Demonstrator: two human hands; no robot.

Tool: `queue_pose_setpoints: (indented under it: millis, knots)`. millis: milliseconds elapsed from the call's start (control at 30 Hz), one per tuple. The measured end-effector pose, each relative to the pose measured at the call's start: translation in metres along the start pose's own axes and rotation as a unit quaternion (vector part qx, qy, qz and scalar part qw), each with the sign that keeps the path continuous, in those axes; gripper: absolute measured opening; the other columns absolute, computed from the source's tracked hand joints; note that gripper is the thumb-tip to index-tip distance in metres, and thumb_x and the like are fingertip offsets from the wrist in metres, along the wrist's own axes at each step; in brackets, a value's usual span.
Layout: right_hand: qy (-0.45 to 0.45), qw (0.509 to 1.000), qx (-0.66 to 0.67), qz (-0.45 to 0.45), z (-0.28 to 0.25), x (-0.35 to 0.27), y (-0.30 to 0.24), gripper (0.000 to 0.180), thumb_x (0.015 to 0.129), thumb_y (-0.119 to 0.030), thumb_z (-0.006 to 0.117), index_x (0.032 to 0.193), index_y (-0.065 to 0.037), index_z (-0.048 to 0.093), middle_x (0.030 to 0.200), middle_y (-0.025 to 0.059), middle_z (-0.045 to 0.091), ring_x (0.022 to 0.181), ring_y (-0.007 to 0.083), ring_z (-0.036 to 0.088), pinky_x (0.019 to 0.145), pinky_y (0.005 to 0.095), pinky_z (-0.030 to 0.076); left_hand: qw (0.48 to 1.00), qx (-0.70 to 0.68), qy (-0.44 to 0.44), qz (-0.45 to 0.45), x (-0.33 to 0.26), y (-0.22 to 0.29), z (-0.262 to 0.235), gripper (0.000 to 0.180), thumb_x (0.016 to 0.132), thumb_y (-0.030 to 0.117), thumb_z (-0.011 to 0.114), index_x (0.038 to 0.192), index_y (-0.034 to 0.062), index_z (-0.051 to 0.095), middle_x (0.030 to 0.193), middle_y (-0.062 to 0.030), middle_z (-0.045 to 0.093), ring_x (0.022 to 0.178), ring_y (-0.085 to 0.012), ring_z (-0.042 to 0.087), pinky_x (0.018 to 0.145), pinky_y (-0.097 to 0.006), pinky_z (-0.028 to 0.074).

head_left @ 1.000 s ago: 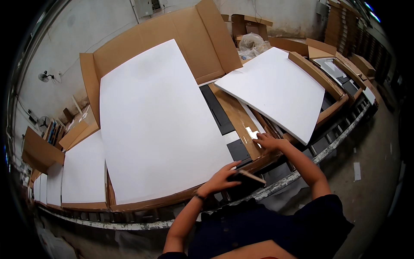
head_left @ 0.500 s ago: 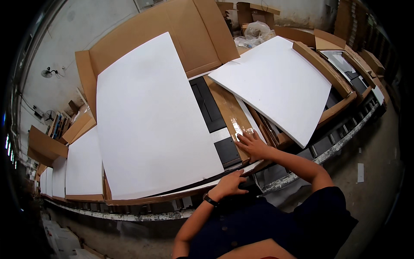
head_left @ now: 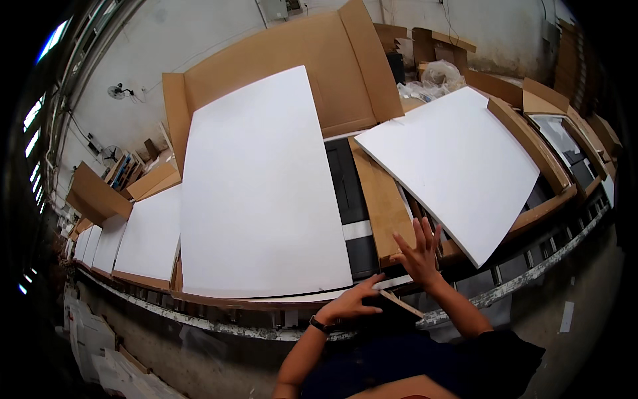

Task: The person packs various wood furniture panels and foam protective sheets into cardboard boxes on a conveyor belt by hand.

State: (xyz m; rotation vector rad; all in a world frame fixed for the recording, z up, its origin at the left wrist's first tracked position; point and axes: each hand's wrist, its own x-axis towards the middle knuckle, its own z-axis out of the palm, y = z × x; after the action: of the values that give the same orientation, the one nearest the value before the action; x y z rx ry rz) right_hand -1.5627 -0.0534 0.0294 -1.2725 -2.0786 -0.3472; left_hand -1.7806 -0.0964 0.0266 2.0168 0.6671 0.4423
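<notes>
My right hand (head_left: 420, 256) is open, its fingers spread and raised at the near end of a brown cardboard piece (head_left: 379, 203). It holds nothing. My left hand (head_left: 349, 301), with a dark band at the wrist, lies at the near edge of the open carton, fingers stretched and nothing gripped; whether it touches the edge I cannot tell. Beside the cardboard piece runs a black panel (head_left: 347, 183) crossed by a white strip (head_left: 357, 230). A large white foam sheet (head_left: 259, 193) covers the carton's left part. Another white sheet (head_left: 458, 166) lies tilted to the right.
A raised carton flap (head_left: 279, 73) stands behind the sheets. The cartons sit in a row on a roller conveyor with a worn metal rail (head_left: 518, 279). More white-topped cartons (head_left: 149, 233) continue leftward. Clear plastic wrap (head_left: 438, 76) is heaped at the back.
My right hand has lifted off the cardboard piece and spread its fingers. My left hand stays by the carton's near edge. The whole view has shifted, with the scene sliding rightward.
</notes>
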Motion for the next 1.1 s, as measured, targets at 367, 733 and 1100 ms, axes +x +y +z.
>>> queue_pose_setpoints:
  millis: [367, 733, 1100]
  knots:
    - [0.130, 0.903, 0.373, 0.169, 0.024, 0.010, 0.002, 0.046, 0.077, -0.023, 0.058, 0.118, -0.005, 0.045, 0.125, 0.0165, 0.041, 0.117, 0.0302, 0.040, 0.099, 0.0393, 0.029, 0.662, -0.681, 0.284, -0.130, 0.076, -0.023, -0.029, 0.063, 0.081, 0.046, 0.055, 0.123, 0.0014, 0.041, 0.120, -0.0126, 0.050, 0.107, -0.0242, 0.051, 0.094, -0.037, 0.041]
    - [-0.207, 0.497, 0.722, 0.434, 0.010, 0.025, 0.077, 0.059, 0.084, -0.047, 0.049, 0.127, -0.008, 0.039, 0.124, 0.0091, 0.046, 0.108, 0.0243, 0.048, 0.090, 0.0372, 0.040, 0.727, -0.664, 0.163, -0.054, 0.093, 0.012, -0.022, 0.060, 0.084, 0.045, 0.051, 0.120, -0.0021, 0.043, 0.115, -0.0121, 0.054, 0.102, -0.0187, 0.054, 0.089, -0.029, 0.044]
    - [-0.259, 0.554, 0.630, 0.479, -0.078, 0.021, 0.028, 0.059, 0.082, -0.044, 0.051, 0.126, -0.006, 0.039, 0.123, 0.0121, 0.046, 0.106, 0.0238, 0.049, 0.088, 0.0353, 0.041, 0.752, -0.651, 0.074, -0.073, 0.015, 0.083, 0.013, 0.061, 0.085, 0.048, 0.047, 0.121, -0.0016, 0.042, 0.111, -0.0112, 0.057, 0.093, -0.0180, 0.059, 0.081, -0.028, 0.048]
